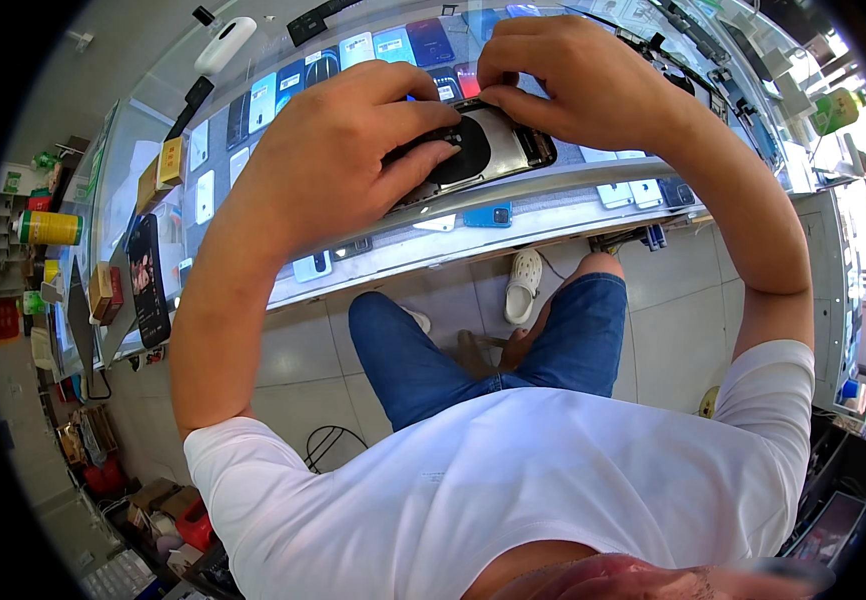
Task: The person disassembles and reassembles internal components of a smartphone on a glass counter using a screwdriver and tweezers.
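Glass counter [593,175] bears an opened phone [488,150], both hands, left [338,150] and right [578,85], curled, gripping it.

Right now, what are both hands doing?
Left hand: closed on the opened phone, thumb on its dark round coil.
Right hand: fingertips pinching the phone's top edge.

A glass display counter [553,185] curves across the upper half of the frame. An opened phone [488,150] lies on its top at upper centre, internals exposed. A white device [225,44] and a black bar [321,20] rest at upper left; a dark phone [149,280] lies at the left end.
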`<state>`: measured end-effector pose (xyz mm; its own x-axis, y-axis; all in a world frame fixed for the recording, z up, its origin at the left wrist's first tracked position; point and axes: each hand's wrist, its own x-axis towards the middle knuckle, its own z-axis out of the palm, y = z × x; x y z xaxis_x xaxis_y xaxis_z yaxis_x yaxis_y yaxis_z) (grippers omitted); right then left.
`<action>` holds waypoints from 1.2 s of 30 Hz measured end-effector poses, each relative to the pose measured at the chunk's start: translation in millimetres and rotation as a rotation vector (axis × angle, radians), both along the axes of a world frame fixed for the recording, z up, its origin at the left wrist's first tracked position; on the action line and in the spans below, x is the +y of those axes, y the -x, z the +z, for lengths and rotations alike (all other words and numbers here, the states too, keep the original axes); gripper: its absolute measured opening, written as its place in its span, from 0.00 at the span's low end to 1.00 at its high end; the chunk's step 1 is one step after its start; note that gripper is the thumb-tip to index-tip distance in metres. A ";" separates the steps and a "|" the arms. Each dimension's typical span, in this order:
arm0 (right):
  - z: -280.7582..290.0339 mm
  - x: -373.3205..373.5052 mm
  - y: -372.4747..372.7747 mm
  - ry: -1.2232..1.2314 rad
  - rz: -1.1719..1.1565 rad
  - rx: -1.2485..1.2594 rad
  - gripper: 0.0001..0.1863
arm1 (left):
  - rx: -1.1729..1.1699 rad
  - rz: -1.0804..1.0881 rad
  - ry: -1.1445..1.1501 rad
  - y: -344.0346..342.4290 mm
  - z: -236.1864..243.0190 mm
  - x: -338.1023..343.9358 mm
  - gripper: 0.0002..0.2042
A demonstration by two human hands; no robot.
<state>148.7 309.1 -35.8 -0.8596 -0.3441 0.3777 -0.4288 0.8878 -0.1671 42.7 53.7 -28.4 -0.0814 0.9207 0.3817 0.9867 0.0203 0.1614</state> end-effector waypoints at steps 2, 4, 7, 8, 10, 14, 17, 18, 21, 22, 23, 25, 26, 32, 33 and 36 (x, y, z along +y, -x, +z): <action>2.2 3.7 2.0 0.005 0.056 0.028 0.12 | -0.047 -0.032 -0.010 7.6 0.5 -3.3 0.14; 13.3 13.3 4.1 0.147 0.163 0.097 0.15 | -0.130 -0.015 -0.002 16.1 4.6 -12.5 0.15; 32.1 23.7 -0.3 0.296 0.190 0.070 0.20 | -0.233 0.045 0.043 25.9 21.2 -28.9 0.18; 39.5 19.3 -7.6 0.350 0.135 0.000 0.21 | -0.220 0.036 0.071 28.5 25.5 -33.0 0.18; 40.2 25.6 -12.5 0.383 0.124 -0.105 0.22 | -0.260 0.024 0.163 33.4 24.5 -35.7 0.30; 32.5 32.6 -14.4 0.283 -0.037 -0.250 0.17 | -0.223 0.051 0.229 19.3 19.8 -41.2 0.55; 27.7 43.4 -5.6 0.137 0.273 -0.131 0.22 | -0.206 0.044 0.219 18.0 16.7 -44.2 0.56; 25.8 41.5 -3.4 0.118 0.279 -0.123 0.23 | -0.210 0.053 0.238 19.0 17.8 -44.8 0.56; 19.8 22.5 -12.0 0.066 0.292 -0.102 0.28 | -0.257 0.060 0.242 19.9 16.9 -43.6 0.55; 24.5 19.6 -15.9 0.067 0.272 -0.179 0.35 | -0.269 0.057 0.226 21.8 16.3 -43.0 0.55; 25.3 15.9 -19.2 0.063 0.228 -0.199 0.36 | -0.280 0.054 0.210 23.2 14.3 -43.0 0.55; 26.1 11.4 -22.7 0.050 0.131 -0.227 0.37 | -0.308 0.056 0.188 27.1 11.2 -42.0 0.56; 25.0 12.5 -22.0 0.044 0.144 -0.213 0.38 | -0.324 0.061 0.181 30.0 9.7 -41.9 0.56; 18.7 11.5 -15.2 0.073 0.116 -0.172 0.39 | -0.400 0.172 0.245 39.3 16.8 -43.5 0.60; 17.6 12.5 -13.6 0.078 0.112 -0.176 0.40 | -0.399 0.150 0.233 42.2 15.5 -43.4 0.59; 21.4 24.5 -10.7 0.153 0.147 -0.022 0.28 | -0.426 0.117 0.179 45.9 18.8 -49.2 0.53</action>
